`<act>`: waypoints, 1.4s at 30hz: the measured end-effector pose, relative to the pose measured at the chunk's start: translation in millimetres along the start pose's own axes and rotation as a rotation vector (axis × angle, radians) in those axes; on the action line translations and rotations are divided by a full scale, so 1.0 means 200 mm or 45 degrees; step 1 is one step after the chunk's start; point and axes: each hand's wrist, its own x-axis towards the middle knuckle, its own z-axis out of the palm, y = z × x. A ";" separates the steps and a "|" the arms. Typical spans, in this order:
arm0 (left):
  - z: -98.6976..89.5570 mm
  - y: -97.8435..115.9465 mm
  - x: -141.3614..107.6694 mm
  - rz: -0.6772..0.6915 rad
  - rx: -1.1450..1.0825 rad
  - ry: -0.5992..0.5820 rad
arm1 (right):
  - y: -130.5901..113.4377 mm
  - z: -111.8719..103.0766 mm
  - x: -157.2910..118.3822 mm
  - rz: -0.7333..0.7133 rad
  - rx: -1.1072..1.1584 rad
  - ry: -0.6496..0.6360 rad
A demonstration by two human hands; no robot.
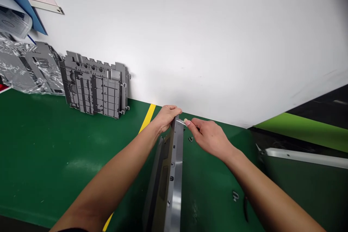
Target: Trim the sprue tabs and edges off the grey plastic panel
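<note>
- A long grey metal panel (175, 174) stands on its edge on a green work mat (54, 159), running away from the person, with small round holes and dark fittings along its side.
- The left hand (166, 117) wraps closed over the panel's top end, fingers gripping it.
- The right hand (209, 137) reaches in from the other side, fingertips (186, 121) pinched on a thin shiny strip (181, 122) at the panel's top end.
- 2 small black clips (190, 139) lie on the mat just right of the panel.
- The mat's far edge meets a white wall (217, 43) just beyond the hands.
- A yellow stripe (148, 117) runs beside the left wrist.
- Grey moulded panels (94, 85) lean against the wall farther left.
- The panel's near end is cut off below; whether the strip is film or metal is hard to tell.
</note>
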 end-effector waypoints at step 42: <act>-0.12 0.06 -0.01 0.011 -0.039 -0.147 | -0.18 0.00 0.08 -0.159 -0.737 0.025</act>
